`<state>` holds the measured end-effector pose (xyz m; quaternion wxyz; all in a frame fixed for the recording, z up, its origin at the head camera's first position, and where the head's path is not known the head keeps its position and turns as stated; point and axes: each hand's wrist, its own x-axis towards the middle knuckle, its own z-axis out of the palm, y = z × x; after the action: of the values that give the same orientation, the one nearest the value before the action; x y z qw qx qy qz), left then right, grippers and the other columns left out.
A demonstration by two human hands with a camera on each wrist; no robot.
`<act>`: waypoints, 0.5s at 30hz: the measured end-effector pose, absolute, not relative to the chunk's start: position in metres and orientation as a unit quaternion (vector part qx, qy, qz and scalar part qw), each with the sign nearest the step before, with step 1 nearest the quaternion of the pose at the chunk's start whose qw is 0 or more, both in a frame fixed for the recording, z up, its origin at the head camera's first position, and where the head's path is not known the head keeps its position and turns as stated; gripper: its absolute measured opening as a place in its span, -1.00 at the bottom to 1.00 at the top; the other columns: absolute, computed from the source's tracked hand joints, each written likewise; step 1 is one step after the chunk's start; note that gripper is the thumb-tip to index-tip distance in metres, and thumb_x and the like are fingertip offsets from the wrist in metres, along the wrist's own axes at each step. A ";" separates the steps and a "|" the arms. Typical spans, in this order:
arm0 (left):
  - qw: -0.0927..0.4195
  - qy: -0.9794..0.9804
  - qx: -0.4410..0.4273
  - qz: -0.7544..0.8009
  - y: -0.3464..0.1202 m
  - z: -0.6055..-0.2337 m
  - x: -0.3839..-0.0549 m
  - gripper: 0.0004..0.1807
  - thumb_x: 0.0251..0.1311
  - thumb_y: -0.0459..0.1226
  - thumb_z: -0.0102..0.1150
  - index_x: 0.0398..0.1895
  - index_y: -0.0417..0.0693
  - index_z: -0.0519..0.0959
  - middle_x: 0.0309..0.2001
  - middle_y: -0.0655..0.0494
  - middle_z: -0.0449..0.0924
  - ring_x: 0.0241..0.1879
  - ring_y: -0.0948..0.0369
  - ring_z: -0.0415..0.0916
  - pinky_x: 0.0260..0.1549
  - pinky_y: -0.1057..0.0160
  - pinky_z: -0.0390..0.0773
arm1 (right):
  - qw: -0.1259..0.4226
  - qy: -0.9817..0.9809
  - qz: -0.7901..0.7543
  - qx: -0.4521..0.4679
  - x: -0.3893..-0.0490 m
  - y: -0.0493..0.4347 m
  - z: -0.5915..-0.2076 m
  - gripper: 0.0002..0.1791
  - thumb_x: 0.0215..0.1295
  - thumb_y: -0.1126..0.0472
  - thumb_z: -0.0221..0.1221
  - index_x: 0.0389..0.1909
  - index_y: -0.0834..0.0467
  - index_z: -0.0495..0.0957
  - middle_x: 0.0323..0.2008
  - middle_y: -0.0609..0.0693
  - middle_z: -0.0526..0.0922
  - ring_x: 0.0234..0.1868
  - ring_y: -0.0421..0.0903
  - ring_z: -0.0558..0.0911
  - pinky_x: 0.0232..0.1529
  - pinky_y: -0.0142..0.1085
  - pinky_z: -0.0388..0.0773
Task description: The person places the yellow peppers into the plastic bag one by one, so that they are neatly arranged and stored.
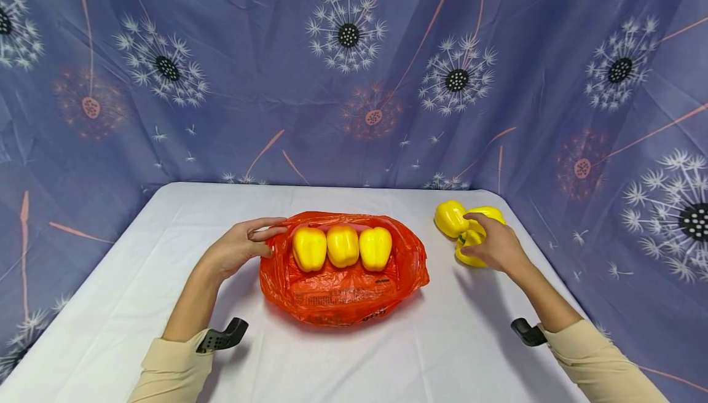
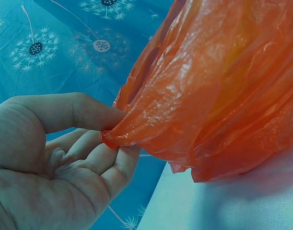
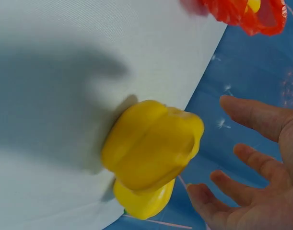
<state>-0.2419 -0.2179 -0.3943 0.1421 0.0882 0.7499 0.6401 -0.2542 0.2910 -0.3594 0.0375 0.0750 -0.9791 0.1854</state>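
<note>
A red plastic bag (image 1: 343,295) lies spread on the table, with three yellow bell peppers (image 1: 343,246) side by side in its opening. My left hand (image 1: 243,246) pinches the bag's left edge between thumb and fingers; the left wrist view shows the gathered plastic (image 2: 120,136) in that pinch. At the right, my right hand (image 1: 495,246) hovers over a cluster of three more yellow bell peppers (image 1: 450,219), fingers spread. In the right wrist view a gap shows between the fingertips (image 3: 228,103) and the nearest pepper (image 3: 151,143), and nothing is held.
A white cloth covers the table (image 1: 354,366). Behind and at both sides hangs a blue curtain (image 1: 249,83) with a dandelion print. The right-hand peppers sit near the table's far right corner. A black camera (image 1: 224,335) is strapped to each wrist.
</note>
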 end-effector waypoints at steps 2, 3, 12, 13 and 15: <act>0.141 0.750 0.087 0.640 -0.218 -0.395 -0.242 -0.20 0.00 -0.57 0.11 0.46 -0.26 0.35 0.38 -0.30 0.42 0.23 0.30 0.51 -0.18 0.34 0.56 | 0.033 -0.980 0.184 0.074 -0.255 0.294 -0.362 -0.19 0.04 0.16 0.46 0.35 0.24 0.41 0.31 0.37 0.48 0.26 0.49 0.39 0.22 0.37 0.24; 0.141 0.750 0.088 0.640 -0.218 -0.395 -0.242 -0.20 0.00 -0.57 0.11 0.46 -0.26 0.35 0.38 -0.30 0.42 0.23 0.30 0.51 -0.18 0.34 0.56 | 0.031 -0.980 0.183 0.073 -0.256 0.295 -0.363 -0.18 0.03 0.16 0.46 0.35 0.25 0.41 0.31 0.37 0.47 0.27 0.49 0.39 0.22 0.38 0.24; 0.138 0.750 0.090 0.641 -0.218 -0.396 -0.243 -0.21 -0.01 -0.58 0.10 0.45 -0.27 0.35 0.37 -0.31 0.43 0.28 0.27 0.49 -0.16 0.35 0.55 | 0.012 -0.980 0.190 0.056 -0.262 0.306 -0.374 -0.18 0.06 0.16 0.44 0.36 0.25 0.39 0.33 0.42 0.42 0.29 0.50 0.36 0.22 0.38 0.27; 0.137 0.750 0.089 0.641 -0.218 -0.396 -0.242 -0.21 0.00 -0.58 0.11 0.45 -0.27 0.36 0.37 -0.30 0.43 0.30 0.25 0.48 -0.17 0.35 0.55 | 0.012 -0.980 0.192 0.057 -0.262 0.307 -0.375 -0.19 0.05 0.16 0.44 0.35 0.26 0.40 0.33 0.42 0.43 0.29 0.51 0.37 0.21 0.38 0.28; 0.137 0.752 0.088 0.639 -0.218 -0.396 -0.242 -0.21 0.00 -0.57 0.11 0.45 -0.26 0.36 0.36 -0.30 0.44 0.31 0.20 0.47 -0.17 0.34 0.55 | 0.009 -0.979 0.195 0.057 -0.263 0.308 -0.377 -0.21 0.04 0.18 0.44 0.34 0.25 0.42 0.32 0.43 0.44 0.27 0.51 0.38 0.20 0.38 0.29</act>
<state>-0.2422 -0.2182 -0.3959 0.1370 0.0882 0.7519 0.6388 -0.2626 0.3080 -0.3769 0.0094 0.0572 -0.9791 0.1948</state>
